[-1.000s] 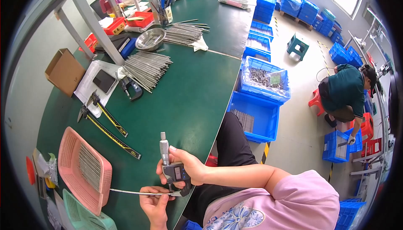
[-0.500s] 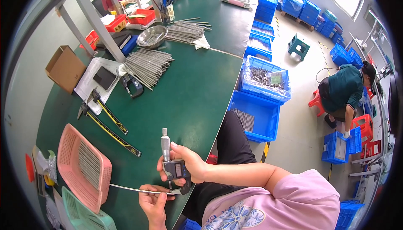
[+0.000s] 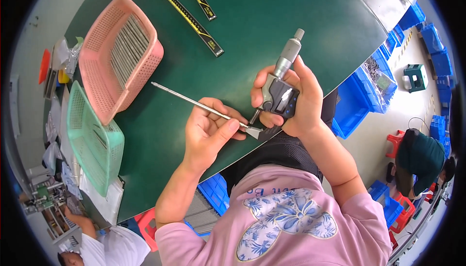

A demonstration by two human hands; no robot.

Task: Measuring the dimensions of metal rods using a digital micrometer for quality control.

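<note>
Metal rod (image 3: 182, 96) rt of pink basket (image 3: 145, 69), pinched in L hand (image 3: 208, 132), one end at micrometer (image 3: 284, 96) gap; contact unclear. R hand (image 3: 308, 106) clasps micrometer. Step: prob. gauging dia. Next calls for rod square, spindle (image 3: 254, 116) closed gently.

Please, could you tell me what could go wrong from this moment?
The right hand holds the micrometer close to the edge of the table; if the grip slips, it might drop and be damaged.

The left hand pinches the thin metal rod near one end, while its far end sticks out, so the rod could tilt out of line with the micrometer.
</note>
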